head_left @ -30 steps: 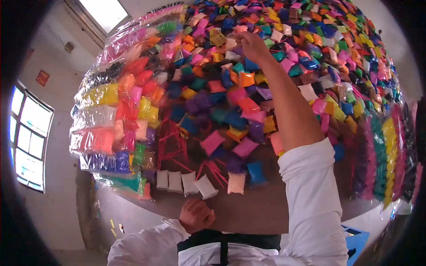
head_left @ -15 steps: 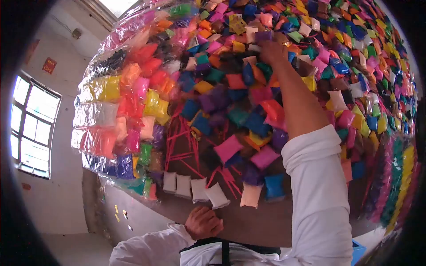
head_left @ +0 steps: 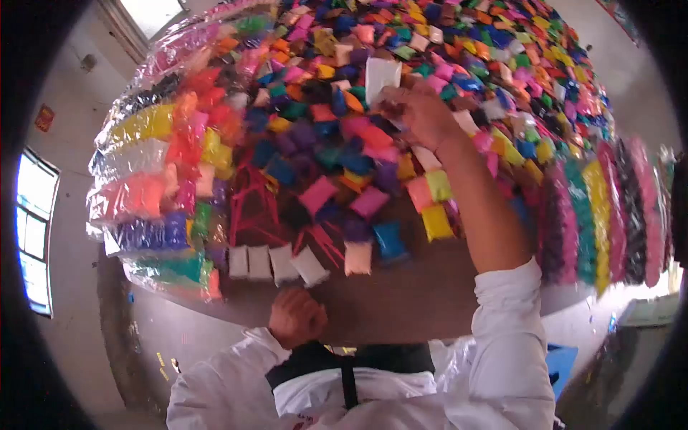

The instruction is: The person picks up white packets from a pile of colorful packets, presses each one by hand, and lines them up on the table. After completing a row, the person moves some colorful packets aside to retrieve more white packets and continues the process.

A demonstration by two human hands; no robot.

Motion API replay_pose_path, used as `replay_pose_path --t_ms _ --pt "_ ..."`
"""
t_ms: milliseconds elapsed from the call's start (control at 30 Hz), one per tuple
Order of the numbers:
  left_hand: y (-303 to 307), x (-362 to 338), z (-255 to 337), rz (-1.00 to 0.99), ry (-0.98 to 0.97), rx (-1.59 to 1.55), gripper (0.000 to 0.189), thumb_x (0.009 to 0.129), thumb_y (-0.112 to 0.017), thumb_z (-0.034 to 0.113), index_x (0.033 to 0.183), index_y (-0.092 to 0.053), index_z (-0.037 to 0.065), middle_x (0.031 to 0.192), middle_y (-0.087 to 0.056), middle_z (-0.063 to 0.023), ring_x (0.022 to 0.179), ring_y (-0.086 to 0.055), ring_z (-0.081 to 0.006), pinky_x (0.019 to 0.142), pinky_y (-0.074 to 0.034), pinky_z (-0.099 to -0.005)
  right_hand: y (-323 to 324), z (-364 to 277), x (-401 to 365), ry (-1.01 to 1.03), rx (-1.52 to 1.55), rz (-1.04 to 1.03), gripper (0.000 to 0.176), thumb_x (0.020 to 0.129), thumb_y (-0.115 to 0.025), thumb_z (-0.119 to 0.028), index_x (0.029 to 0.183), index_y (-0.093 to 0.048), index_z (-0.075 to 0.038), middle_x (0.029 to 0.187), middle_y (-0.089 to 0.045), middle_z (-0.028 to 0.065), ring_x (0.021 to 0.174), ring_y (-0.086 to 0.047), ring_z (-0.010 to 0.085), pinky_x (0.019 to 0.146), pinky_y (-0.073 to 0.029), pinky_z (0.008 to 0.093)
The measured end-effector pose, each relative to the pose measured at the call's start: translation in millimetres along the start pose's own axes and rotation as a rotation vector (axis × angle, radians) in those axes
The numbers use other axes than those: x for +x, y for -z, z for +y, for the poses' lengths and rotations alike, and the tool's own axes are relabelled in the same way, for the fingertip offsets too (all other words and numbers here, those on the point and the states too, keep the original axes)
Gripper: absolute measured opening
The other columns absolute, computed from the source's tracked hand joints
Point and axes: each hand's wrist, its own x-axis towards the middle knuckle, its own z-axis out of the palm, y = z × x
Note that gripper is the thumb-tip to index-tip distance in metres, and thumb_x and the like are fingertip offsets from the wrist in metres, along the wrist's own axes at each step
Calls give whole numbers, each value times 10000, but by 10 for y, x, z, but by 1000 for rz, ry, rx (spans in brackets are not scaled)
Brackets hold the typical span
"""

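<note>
Lifted clear of the colourful packets [head_left: 372, 136], a white packet [head_left: 383, 80] stands upright, pinched at its lower edge by the right hand's fingers [head_left: 393, 104].

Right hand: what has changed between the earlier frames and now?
The right hand has drawn back over the pile toward the person and now holds up a white packet. The left hand stayed curled beside the four-packet row.
</note>
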Motion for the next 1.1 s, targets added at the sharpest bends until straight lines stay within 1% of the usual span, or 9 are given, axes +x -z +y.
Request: replay_pose_path --t_ms 133,233,333,367,500,633,700,767,1100 --pt "72 91 79 78 5 -33 243 761 -689 112 637 -487 60 684 -512 -126 668 -531 -358 599 -420 -455 -342 235 -919 -109 276 125 234 927 -626 -164 1119 -627 -30 976 -678 60 819 -641 165 695 -544 347" --pt "-13 14 -5 214 27 -35 265 862 -650 152 668 -510 40 684 -512 -118 660 -531 -313 604 -412 -422 -493 517 -1585 -211 222 91 204 917 -652 -225 1028 -700 -60 921 -692 22 815 -635 107 692 -505 243" --pt "-153 -92 89 363 576 -720 356 976 -575 264 715 -541 25 699 -533 -74 668 -514 -206 629 -400 -355 -822 665 -2106 -298 157 139 199 915 -664 -220 1020 -703 -56 896 -690 12 794 -626 99 681 -491 236" --pt "-170 -120 181 367 596 -804 381 993 -549 302 733 -553 22 710 -540 -53 682 -503 -174 640 -394 -336 -968 699 -2280 -336 126 154 195 912 -669 -214 1019 -702 -54 901 -691 14 796 -629 99 685 -493 236" --pt "-153 -67 406 424 586 -947 459 1026 -489 398 786 -593 22 746 -548 17 724 -467 -91 677 -378 -283 -1380 875 -2621 -371 27 177 188 900 -697 -195 1008 -700 -41 915 -696 13 794 -631 87 689 -500 237" --pt "20 -36 310 257 544 -1311 458 1016 -501 430 786 -600 47 755 -518 49 732 -427 -58 673 -363 -261 -1598 945 -2751 -396 -64 116 205 899 -709 -210 996 -697 -30 900 -696 9 781 -636 79 704 -519 246" --pt "96 -35 476 250 674 -1230 438 1003 -535 440 780 -568 64 752 -480 66 714 -382 -38 628 -324 -245 -1638 977 -2749 -419 -101 100 216 902 -710 -226 994 -698 -31 887 -695 7 774 -637 78 712 -527 248" --pt "-122 -147 293 165 571 -1209 431 1001 -548 435 781 -551 64 748 -464 77 703 -362 -27 601 -300 -240 -1671 1015 -2740 -442 -132 109 224 903 -713 -242 995 -699 -37 875 -693 4 770 -637 78 714 -533 247" --pt "-140 -188 403 356 534 -1256 419 1056 -457 378 824 -584 52 749 -479 84 691 -373 -26 576 -295 -233 -1688 959 -2760 -587 8 58 298 950 -656 -297 1138 -657 -66 1000 -687 19 797 -641 85 664 -528 254"
